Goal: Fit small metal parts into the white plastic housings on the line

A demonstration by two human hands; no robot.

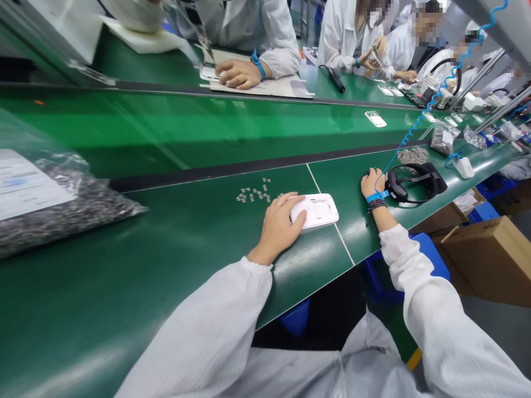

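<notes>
My left hand (pixel 281 228) is closed around the left end of a white plastic housing (pixel 326 209), thumb on its near side and fingers over the far side. The housing is at the table, with a rectangular recess facing up. Just beyond that hand lie several small metal pieces (pixel 251 194). My right hand (pixel 373 182) is at the table farther right, fingers curled; what they hold, if anything, is hidden. Its wrist wears a blue strap (pixel 376 195) with a coiled cord, and a black headset (pixel 415 183) lies right beside it.
A clear bag of small metal parts (pixel 78 213) lies at left. A pile of small parts (pixel 412 155) sits behind the headset. Beyond the green conveyor belt (pixel 186 130), a co-worker's hand (pixel 238 73) rests on cardboard. Cardboard boxes (pixel 489 260) stand below the right edge.
</notes>
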